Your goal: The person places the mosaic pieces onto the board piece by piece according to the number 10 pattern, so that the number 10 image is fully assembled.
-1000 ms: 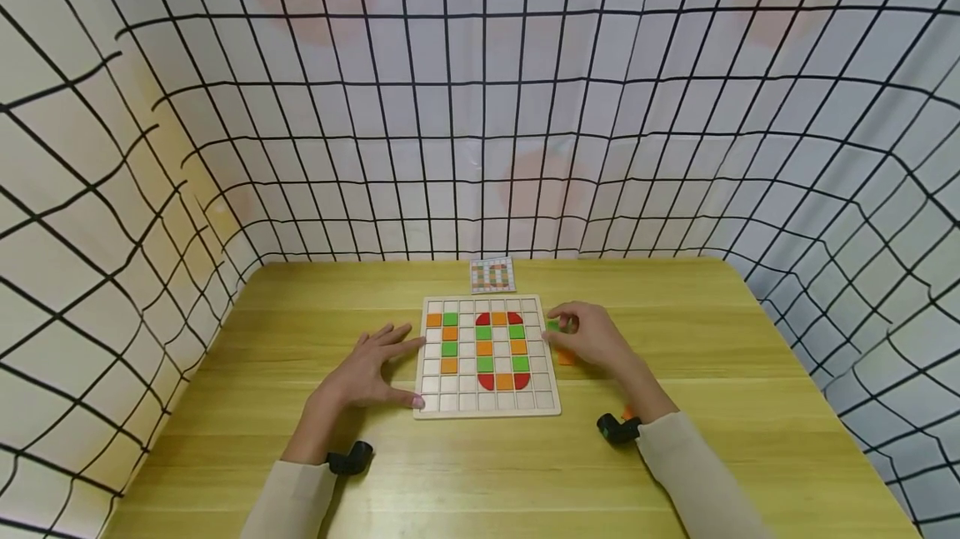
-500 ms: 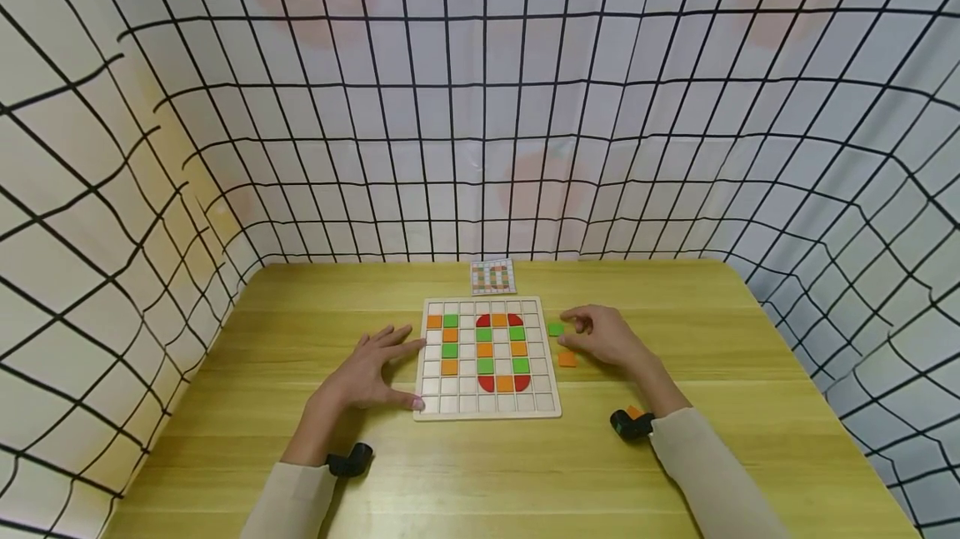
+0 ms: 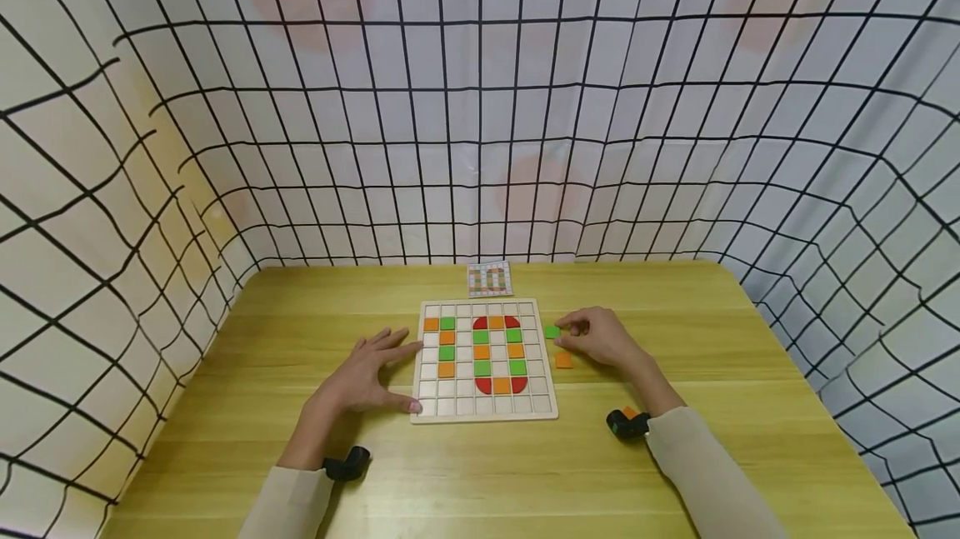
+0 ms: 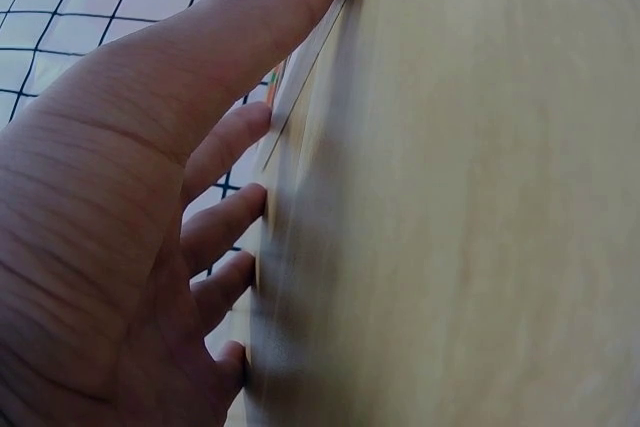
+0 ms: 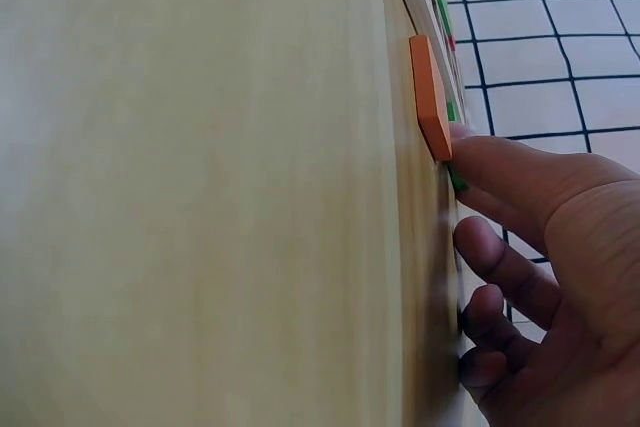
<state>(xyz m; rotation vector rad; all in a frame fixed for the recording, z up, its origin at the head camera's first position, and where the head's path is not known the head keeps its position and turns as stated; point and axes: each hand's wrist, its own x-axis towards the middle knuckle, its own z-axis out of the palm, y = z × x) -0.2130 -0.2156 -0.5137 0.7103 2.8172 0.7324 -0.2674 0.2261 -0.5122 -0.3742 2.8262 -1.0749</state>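
A square wooden grid board (image 3: pixel 442 408) lies mid-table, with orange and green square tiles and red rounded corner pieces set in its cells. My left hand (image 3: pixel 365 374) is spread at the board's left side, its thumb at the lower left corner and index fingertip at the left edge. To the right of the board, my right hand (image 3: pixel 603 337) has thumb and index fingertip at a loose green tile (image 3: pixel 552 331), pinching its right side. Close below that is a loose orange tile (image 3: pixel 563 361). In the right wrist view this orange tile (image 5: pixel 428 97) stands out beside the thumb.
A small printed pattern card (image 3: pixel 490 280) lies behind the board. Another orange piece (image 3: pixel 629 412) is partly hidden by the right wrist's black camera (image 3: pixel 627 425). White walls with a black grid (image 3: pixel 480 122) surround the wooden table (image 3: pixel 480 481) at the back and sides.
My right hand drew back rightward off the green tile, uncovering it and the orange tile, then its fingertips closed in on the green tile. The left hand stayed at the board.
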